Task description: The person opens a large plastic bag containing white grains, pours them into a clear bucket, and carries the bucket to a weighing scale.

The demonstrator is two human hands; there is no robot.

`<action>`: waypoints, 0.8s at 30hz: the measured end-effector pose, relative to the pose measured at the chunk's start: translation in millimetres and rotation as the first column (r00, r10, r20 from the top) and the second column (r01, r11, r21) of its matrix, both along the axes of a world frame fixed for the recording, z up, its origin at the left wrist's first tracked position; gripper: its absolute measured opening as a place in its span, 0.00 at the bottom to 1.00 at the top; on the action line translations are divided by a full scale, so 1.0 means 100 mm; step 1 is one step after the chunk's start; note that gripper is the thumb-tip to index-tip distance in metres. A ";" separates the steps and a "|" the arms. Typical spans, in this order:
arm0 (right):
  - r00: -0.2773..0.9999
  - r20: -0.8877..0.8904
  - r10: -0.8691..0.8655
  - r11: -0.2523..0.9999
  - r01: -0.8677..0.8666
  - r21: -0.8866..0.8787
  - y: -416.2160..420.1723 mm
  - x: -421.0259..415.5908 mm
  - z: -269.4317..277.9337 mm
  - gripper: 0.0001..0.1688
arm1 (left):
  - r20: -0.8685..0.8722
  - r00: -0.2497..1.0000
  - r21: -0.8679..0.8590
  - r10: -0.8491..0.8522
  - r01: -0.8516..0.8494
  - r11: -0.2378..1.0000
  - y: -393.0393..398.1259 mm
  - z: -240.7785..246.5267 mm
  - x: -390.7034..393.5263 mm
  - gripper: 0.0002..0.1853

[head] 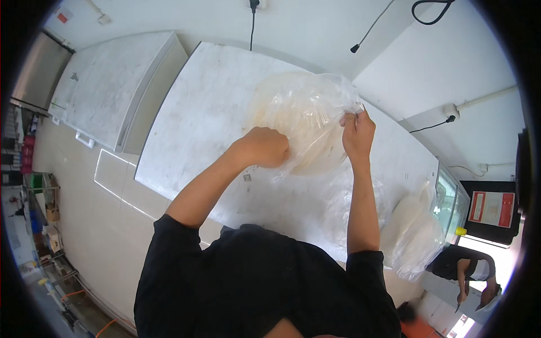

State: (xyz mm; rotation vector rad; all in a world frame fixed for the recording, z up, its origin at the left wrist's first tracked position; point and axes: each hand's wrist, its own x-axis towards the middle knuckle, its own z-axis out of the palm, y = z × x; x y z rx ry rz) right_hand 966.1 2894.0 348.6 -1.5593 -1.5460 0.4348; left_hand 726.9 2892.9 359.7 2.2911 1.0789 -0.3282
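Note:
A clear plastic bag [312, 105] with pale, thin, round sheets inside lies on the white work surface [198, 93]. My left hand [266, 147] is curled on the bag's near left side; its fingertips are hidden, so whether it grips the plastic cannot be told. At the bag's right edge, my right hand [357, 129] pinches the gathered plastic between thumb and fingers. Under and beside my right forearm lies more crumpled clear plastic [338, 207]. Another clear bag with pale round sheets [416, 232] rests at the surface's right end.
A white chest freezer [114, 84] stands to the left across a gap. The wall with a plug and cable [252, 17] borders the far edge. Glass-sided cabinet [448, 190] stands right; a person in dark clothes [469, 266] is beyond it. Shelving [46, 203] stands far left.

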 end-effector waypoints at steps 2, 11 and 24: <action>0.999 -0.051 -0.003 0.998 0.006 0.057 -0.04 -0.07 0.05 0.08 | 0.055 0.999 0.024 0.001 -0.002 1.000 -0.04 -0.05 -0.03 0.14; 0.982 -0.134 -0.135 0.988 0.122 -0.098 -0.02 0.19 -0.08 0.10 | 0.657 0.710 0.198 0.253 -0.487 0.851 -0.20 0.04 0.04 0.06; 0.961 -0.250 -0.123 0.984 0.152 0.098 -0.21 0.02 -0.11 0.09 | 0.454 0.861 0.119 0.231 -0.315 0.941 1.33 -0.36 0.35 0.19</action>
